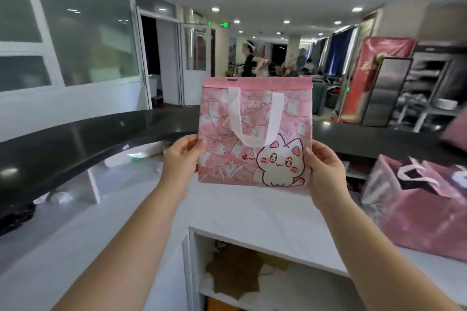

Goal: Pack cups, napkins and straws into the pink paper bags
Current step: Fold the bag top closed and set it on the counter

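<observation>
A flat pink paper bag (255, 118) with a white cat print and white handles is held upright in the air above the white counter (252, 212). My left hand (180, 159) pinches its lower left edge. My right hand (326, 169) grips its lower right edge. A second pink bag (419, 207) stands open on the counter at the right, blurred. No cups, napkins or straws show in this view.
A curved black raised bar top (75, 139) runs across behind the counter. An open shelf (265, 278) under the counter holds brown paper. People stand far back in the room; metal racks (414, 88) are at the right.
</observation>
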`<act>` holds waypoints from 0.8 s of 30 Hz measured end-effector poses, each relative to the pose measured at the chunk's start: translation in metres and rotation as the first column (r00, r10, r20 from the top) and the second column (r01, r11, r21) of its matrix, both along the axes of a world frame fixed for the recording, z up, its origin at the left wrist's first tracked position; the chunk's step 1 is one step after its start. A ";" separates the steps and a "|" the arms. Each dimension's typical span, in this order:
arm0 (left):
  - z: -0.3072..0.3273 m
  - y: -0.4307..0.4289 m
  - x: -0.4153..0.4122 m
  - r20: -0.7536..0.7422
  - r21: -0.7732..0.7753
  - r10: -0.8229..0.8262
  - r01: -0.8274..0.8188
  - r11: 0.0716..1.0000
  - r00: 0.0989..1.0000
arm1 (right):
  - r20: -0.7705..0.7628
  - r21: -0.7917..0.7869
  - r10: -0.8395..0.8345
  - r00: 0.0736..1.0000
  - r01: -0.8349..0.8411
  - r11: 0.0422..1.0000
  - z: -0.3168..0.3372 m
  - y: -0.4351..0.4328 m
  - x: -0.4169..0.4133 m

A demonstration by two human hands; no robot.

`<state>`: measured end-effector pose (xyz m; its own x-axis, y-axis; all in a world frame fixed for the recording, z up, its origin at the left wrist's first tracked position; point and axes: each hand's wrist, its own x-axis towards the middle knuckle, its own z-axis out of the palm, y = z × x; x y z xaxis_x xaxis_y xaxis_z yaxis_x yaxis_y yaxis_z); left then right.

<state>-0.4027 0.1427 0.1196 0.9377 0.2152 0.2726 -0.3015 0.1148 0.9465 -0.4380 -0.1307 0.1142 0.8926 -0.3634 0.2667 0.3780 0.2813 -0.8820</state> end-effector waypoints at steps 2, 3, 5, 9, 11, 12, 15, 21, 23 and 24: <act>0.003 -0.049 0.002 0.014 0.024 -0.067 0.067 0.997 0.998 | 0.011 0.034 -0.067 0.998 0.066 0.997 0.002 -0.045 -0.014; 0.004 -0.073 0.002 0.021 0.037 -0.096 0.095 0.995 0.995 | 0.015 0.046 -0.099 0.995 0.098 0.994 0.002 -0.067 -0.021; 0.006 -0.126 0.000 0.024 0.034 -0.138 0.137 0.990 0.990 | 0.017 0.051 -0.150 0.989 0.149 0.987 0.003 -0.114 -0.035; 0.011 -0.234 -0.005 0.024 -0.012 -0.237 0.237 0.971 0.971 | 0.006 0.050 -0.231 0.973 0.230 0.972 0.011 -0.214 -0.063; 0.017 -0.290 -0.009 0.009 -0.087 -0.323 0.322 0.943 0.946 | -0.007 0.045 -0.287 0.958 0.287 0.957 0.017 -0.264 -0.075; 0.021 -0.325 -0.011 0.005 -0.133 -0.367 0.364 0.922 0.930 | 0.000 0.034 -0.321 0.947 0.321 0.946 0.021 -0.294 -0.084; 0.033 -0.396 -0.015 0.011 -0.247 -0.439 0.427 0.870 0.899 | 0.023 0.007 -0.396 0.918 0.396 0.918 0.031 -0.354 -0.098; 0.048 -0.544 -0.015 -0.053 -0.345 -0.470 0.426 0.836 0.881 | 0.098 -0.286 -0.638 0.764 0.636 0.717 0.050 -0.475 -0.106; 0.051 -0.581 -0.007 -0.075 -0.353 -0.463 0.410 0.841 0.883 | 0.177 -0.507 -0.712 0.680 0.683 0.526 0.050 -0.506 -0.100; 0.051 -0.599 -0.001 -0.083 -0.345 -0.448 0.396 0.851 0.890 | 0.226 -0.605 -0.738 0.636 0.686 0.405 0.049 -0.519 -0.095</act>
<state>-0.4041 -0.4563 0.1708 0.9814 -0.1621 0.1025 -0.0096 0.4924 0.8703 -0.5327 -0.6499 0.1636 0.4126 -0.6621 0.6255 0.1204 -0.6411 -0.7580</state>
